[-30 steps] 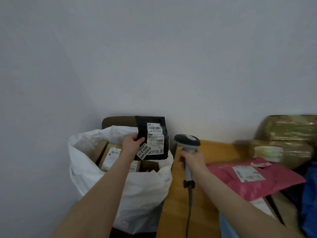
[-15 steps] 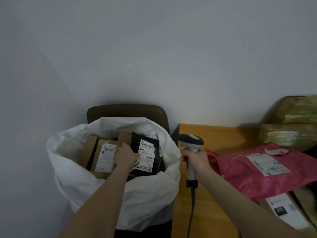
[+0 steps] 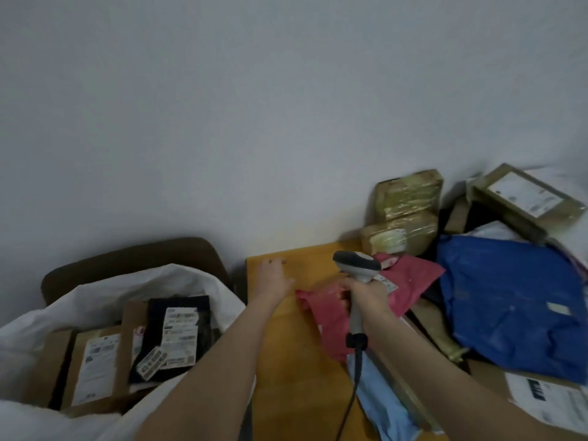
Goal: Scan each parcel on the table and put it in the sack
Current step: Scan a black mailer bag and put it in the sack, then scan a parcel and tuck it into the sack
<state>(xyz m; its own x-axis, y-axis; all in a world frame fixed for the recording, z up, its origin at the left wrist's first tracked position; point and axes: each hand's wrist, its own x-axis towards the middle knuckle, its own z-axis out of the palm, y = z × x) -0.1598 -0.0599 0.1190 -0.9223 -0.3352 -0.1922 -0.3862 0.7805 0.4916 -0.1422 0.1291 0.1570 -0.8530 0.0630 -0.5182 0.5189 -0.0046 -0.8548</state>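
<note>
The black parcel (image 3: 178,335) with white labels lies in the white sack (image 3: 105,291) at the left, on top of brown cardboard parcels (image 3: 95,364). My left hand (image 3: 272,276) hovers empty over the far left part of the wooden table (image 3: 286,361), fingers loosely bent, just left of a pink mailer (image 3: 410,281). My right hand (image 3: 366,296) grips the handle of a grey barcode scanner (image 3: 356,265), held upright above the pink mailer, its cable hanging down toward me.
Piled on the table's right side are a large blue bag (image 3: 509,300), taped brown bundles (image 3: 407,211) against the wall, a cardboard box (image 3: 525,195), a light blue mailer (image 3: 381,396) and a labelled box (image 3: 547,402). A dark chair back (image 3: 133,256) stands behind the sack.
My left hand lowered the black parcel into the sack, let it go and moved right over the table toward the pink mailer. The scanner stayed in my right hand.
</note>
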